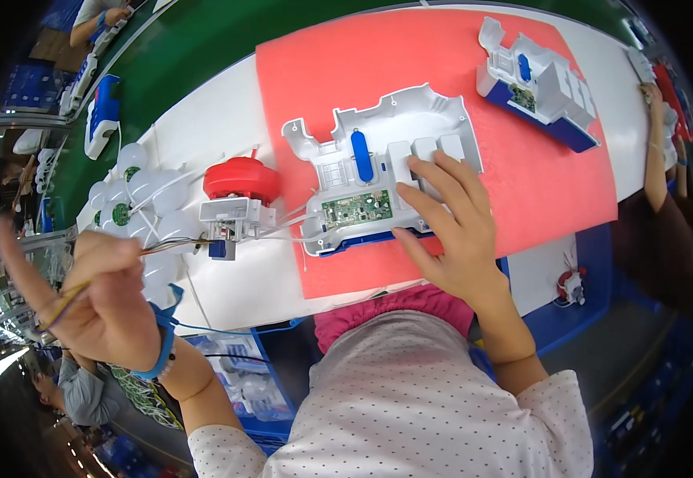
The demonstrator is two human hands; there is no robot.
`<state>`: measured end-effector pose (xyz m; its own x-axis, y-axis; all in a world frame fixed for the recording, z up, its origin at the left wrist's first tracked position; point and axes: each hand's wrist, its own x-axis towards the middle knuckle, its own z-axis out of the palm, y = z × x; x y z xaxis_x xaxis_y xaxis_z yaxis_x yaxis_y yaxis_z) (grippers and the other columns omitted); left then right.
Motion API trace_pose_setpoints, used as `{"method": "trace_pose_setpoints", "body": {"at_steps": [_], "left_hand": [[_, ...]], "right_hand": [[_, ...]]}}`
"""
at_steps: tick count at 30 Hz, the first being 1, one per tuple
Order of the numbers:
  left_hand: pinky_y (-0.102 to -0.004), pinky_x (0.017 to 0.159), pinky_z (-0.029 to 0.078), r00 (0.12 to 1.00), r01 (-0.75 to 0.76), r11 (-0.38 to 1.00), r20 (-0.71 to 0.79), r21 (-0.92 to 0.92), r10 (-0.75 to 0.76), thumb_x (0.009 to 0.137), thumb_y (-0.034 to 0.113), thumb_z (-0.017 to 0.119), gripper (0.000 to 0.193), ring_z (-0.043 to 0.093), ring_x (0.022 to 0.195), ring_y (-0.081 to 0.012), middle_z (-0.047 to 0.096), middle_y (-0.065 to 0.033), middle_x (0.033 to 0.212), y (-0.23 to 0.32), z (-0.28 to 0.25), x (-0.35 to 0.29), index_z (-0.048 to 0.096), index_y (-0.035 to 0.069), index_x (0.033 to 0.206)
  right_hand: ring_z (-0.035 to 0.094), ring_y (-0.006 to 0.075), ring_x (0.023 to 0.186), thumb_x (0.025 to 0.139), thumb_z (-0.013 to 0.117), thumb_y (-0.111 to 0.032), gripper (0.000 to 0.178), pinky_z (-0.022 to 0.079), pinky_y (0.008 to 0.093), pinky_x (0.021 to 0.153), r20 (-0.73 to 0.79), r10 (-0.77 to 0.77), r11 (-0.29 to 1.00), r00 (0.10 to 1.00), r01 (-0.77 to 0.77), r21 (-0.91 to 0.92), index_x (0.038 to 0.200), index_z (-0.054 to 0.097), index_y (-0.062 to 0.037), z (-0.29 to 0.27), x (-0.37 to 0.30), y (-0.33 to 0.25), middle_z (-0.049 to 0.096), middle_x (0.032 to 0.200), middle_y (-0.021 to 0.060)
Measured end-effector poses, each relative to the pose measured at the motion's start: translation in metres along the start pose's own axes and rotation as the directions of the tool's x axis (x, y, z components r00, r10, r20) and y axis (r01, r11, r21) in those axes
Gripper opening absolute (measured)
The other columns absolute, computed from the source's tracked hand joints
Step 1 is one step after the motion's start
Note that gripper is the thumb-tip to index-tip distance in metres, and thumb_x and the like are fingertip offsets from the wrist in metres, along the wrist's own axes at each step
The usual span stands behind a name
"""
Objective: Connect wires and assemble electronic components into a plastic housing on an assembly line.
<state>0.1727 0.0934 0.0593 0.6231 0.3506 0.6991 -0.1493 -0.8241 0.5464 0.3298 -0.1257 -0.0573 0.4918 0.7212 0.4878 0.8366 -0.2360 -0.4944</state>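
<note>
My left hand (107, 299), raised at the left with the index finger stretched out, grips a bundle of thin coloured wires (173, 243) between thumb and fingers. The wires run to a white plastic piece (231, 213) beside a round red part (240, 180). White leads link this piece to a white half housing (434, 111) lying with its inside up. In the housing are a green circuit board (357, 209), a blue oval piece (361, 155) and white blocks (424, 149). My right hand (454, 227) rests with spread fingers on the blocks and the housing's right part.
A pink-red mat (546, 191) lies under the housing. A second white and blue unit (542, 92) stands at its far right. White rounded parts with cables (167, 191) cluster at the left. A blue bin (597, 279) sits lower right. Other people work at both sides.
</note>
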Motion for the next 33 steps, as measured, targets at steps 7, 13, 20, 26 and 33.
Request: {"method": "trace_pose_setpoints", "body": {"at_steps": [7, 13, 20, 26, 33], "left_hand": [[-0.022, 0.052, 0.043, 0.912, 0.333, 0.862, 0.363, -0.382, -0.191, 0.082, 0.0, 0.049, 0.01, 0.053, 0.049, -0.011, 0.057, -0.011, 0.061, -0.006, 0.03, 0.0, 0.056, -0.007, 0.083], [-0.0172, 0.044, 0.037, 0.705, 0.369, 0.926, 0.672, -0.074, -0.227, 0.075, 0.003, 0.063, 0.006, 0.052, 0.049, -0.0062, 0.056, -0.0043, 0.059, -0.004, 0.043, 0.019, 0.062, -0.003, 0.078], [-0.0189, 0.044, 0.036, 0.548, 0.411, 0.912, 0.793, 0.021, -0.265, 0.074, 0.0, 0.064, 0.004, 0.048, 0.048, -0.0062, 0.054, -0.0045, 0.058, 0.0, 0.051, 0.021, 0.06, -0.003, 0.074], [-0.0212, 0.044, 0.039, 0.559, 0.381, 0.925, 0.795, 0.004, -0.234, 0.074, 0.001, 0.063, 0.004, 0.052, 0.049, -0.0104, 0.056, -0.0066, 0.061, -0.003, 0.045, 0.023, 0.061, -0.002, 0.074], [-0.0267, 0.05, 0.043, 0.574, 0.256, 0.967, 0.805, -0.003, -0.149, 0.071, 0.006, 0.065, 0.014, 0.056, 0.056, -0.0185, 0.058, -0.0087, 0.066, 0.004, 0.05, 0.025, 0.062, 0.003, 0.084]], "right_hand": [[0.042, 0.0308, 0.112, 0.065, 0.068, -0.015, 0.035, 0.031, 0.0479, 0.093, 0.008, -0.002, 1.0, 1.0, 0.002, 0.004, 0.098, 0.058, -0.0081, -0.001, -0.001, 0.0, 0.048, 0.117, 0.0105], [0.048, 0.0292, 0.103, 0.061, 0.07, -0.009, 0.033, 0.034, 0.0446, 0.092, 0.004, -0.064, 0.996, 0.998, 0.064, 0.061, 0.094, 0.061, -0.0075, -0.008, 0.01, -0.012, 0.056, 0.109, 0.0105], [0.059, 0.0174, 0.067, 0.065, 0.069, 0.0, 0.032, 0.046, 0.0244, 0.058, -0.141, -0.017, 0.807, 0.99, 0.097, 0.582, 0.096, 0.062, -0.0014, -0.006, 0.034, -0.033, 0.062, 0.08, 0.0084], [0.059, 0.0142, 0.065, 0.067, 0.066, 0.004, 0.025, 0.046, 0.0243, 0.058, 0.026, 0.152, 0.683, 0.988, -0.124, 0.72, 0.091, 0.062, 0.0, -0.003, 0.04, -0.03, 0.061, 0.072, 0.0094], [0.06, 0.0199, 0.065, 0.066, 0.067, 0.003, 0.013, 0.047, 0.0263, 0.056, -0.036, 0.096, 0.73, 0.995, -0.046, 0.682, 0.076, 0.06, -0.0004, -0.001, 0.04, -0.03, 0.061, 0.074, 0.0105]]}}
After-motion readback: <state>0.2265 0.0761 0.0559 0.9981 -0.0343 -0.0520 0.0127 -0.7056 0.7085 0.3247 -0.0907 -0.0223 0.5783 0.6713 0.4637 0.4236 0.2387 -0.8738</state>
